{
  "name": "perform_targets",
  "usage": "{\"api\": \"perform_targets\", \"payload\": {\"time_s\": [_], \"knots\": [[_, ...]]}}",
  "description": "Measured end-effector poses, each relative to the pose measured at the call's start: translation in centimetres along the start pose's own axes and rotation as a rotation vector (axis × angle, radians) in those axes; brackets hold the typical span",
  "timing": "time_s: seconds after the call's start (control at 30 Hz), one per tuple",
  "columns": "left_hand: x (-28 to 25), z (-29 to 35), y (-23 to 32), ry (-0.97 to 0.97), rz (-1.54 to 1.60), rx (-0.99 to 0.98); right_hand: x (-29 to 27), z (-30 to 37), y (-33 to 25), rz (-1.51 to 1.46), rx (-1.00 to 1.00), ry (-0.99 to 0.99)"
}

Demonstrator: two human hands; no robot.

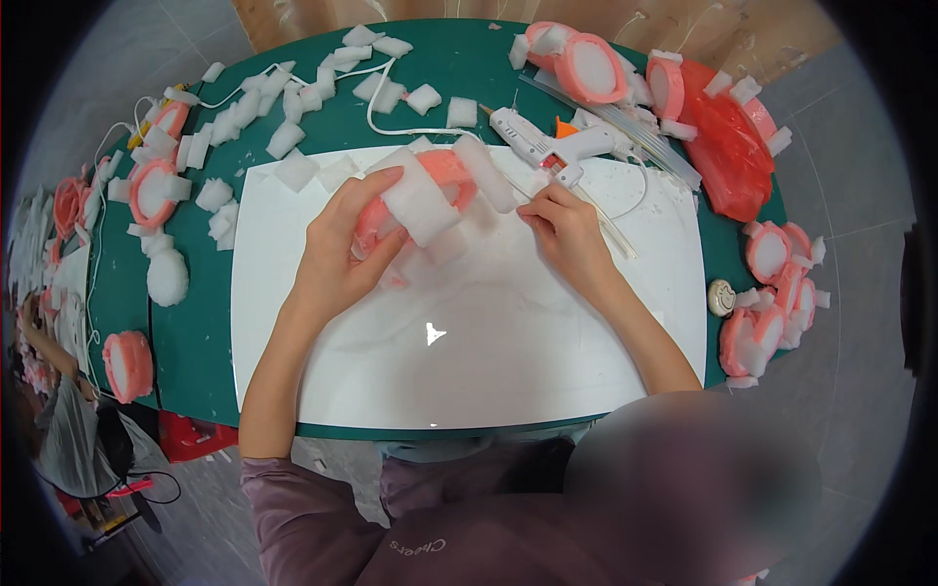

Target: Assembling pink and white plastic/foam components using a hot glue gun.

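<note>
My left hand (344, 234) is closed around a pink foam ring (451, 174) with white foam blocks stuck to it, held tilted above a white board. One wide white foam block (420, 195) sits across the ring's front, and a longer white block (486, 174) stands at its right side. To the right, my right hand (570, 234) has its fingers pinched together just below a white hot glue gun (547, 142). Whatever those fingers hold, if anything, is hidden. The glue gun lies at the board's far edge, apart from the ring.
The white board (508, 381) lies on a green table (191, 342). Loose white foam blocks (285, 139) are scattered at the far left. Several pink rings with foam, one a round piece (591, 68), line the right and far sides near a red plastic bag (728, 161). Glue sticks (618, 237) lie nearby.
</note>
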State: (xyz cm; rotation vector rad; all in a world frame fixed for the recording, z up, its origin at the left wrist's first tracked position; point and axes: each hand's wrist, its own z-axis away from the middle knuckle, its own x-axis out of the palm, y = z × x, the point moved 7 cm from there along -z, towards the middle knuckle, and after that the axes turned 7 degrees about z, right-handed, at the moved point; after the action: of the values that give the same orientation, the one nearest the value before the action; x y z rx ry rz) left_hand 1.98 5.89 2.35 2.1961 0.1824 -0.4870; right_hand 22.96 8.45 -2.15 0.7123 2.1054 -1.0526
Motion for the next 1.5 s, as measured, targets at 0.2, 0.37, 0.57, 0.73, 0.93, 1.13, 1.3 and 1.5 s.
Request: {"api": "perform_targets", "payload": {"time_s": [0.2, 0.37, 0.57, 0.73, 0.93, 1.13, 1.3, 1.5], "knots": [[0.1, 0.0, -0.1, -0.006, 0.013, 0.016, 0.4, -0.1, 0.1, 0.001, 0.059, -0.038], [0.0, 0.1, -0.2, -0.001, 0.004, 0.004, 1.2, -0.5, -0.4, 0.130, 0.022, -0.170], [0.2, 0.0, -0.2, -0.003, 0.009, -0.007, 1.0, -0.4, -0.9, 0.225, -0.045, -0.194], [0.0, 0.2, -0.5, -0.042, -0.015, 0.013, 0.7, 0.2, -1.2, 0.226, -0.046, -0.249], [0.1, 0.2, -0.7, -0.037, -0.022, -0.025, -3.9, -0.1, -0.8, -0.019, 0.039, -0.296], [0.1, 0.4, -1.2, -0.011, -0.016, -0.058, -14.2, 0.0, 6.8, 0.184, 0.256, 0.106], [-0.1, 0.4, -1.3, -0.016, -0.015, -0.078, -10.7, 3.2, 10.9, 0.364, 0.286, -0.032], [-0.1, 0.4, -1.0, -0.006, -0.012, -0.063, -9.9, 4.2, 11.6, 0.171, 0.417, 0.053]]}}
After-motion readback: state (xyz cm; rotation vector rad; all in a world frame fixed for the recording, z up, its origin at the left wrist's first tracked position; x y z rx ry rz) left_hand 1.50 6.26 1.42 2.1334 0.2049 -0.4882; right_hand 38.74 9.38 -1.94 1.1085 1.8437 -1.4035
